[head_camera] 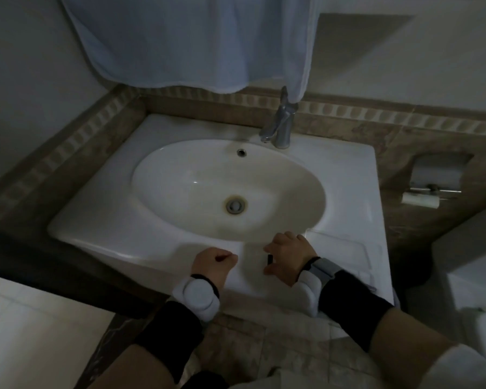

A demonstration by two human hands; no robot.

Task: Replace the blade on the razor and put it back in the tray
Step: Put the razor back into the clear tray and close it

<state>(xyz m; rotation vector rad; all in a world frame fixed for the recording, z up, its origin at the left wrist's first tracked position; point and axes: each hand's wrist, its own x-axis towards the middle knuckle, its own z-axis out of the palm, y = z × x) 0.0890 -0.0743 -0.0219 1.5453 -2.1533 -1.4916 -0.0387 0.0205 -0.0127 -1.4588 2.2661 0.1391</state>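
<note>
My left hand is curled into a fist over the front rim of the white sink, and nothing shows in it. Just to its right, my right hand pinches a small dark object between thumb and fingers. The light is too dim to tell whether this is the razor or a blade. A shallow moulded recess lies in the sink top right of my right hand. No separate tray can be made out.
The oval basin has a drain at its middle and a chrome tap at the back. A pale towel hangs above. A toilet paper holder sits in the right wall. Tiled floor lies below my forearms.
</note>
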